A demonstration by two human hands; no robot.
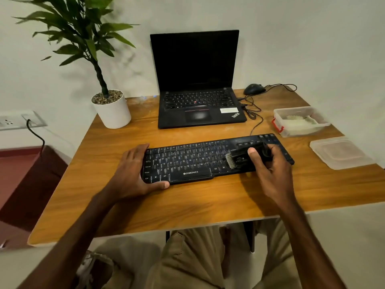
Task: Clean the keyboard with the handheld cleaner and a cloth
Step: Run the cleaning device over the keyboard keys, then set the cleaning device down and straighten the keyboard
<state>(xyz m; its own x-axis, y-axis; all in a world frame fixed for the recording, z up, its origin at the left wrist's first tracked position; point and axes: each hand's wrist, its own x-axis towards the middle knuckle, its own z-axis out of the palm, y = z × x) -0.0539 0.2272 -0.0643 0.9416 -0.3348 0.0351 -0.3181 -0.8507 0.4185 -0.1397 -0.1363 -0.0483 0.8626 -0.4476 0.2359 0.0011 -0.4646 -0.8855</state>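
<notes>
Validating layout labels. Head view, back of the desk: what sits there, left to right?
White round pot with green leafy plant → open black laptop → black corded mouse → clear plastic box with red latch.

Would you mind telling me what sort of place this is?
Likely a home or small-office desk: a laptop, a mouse and a keyboard on a wooden table against a plain wall, with a potted plant at its corner.
</notes>
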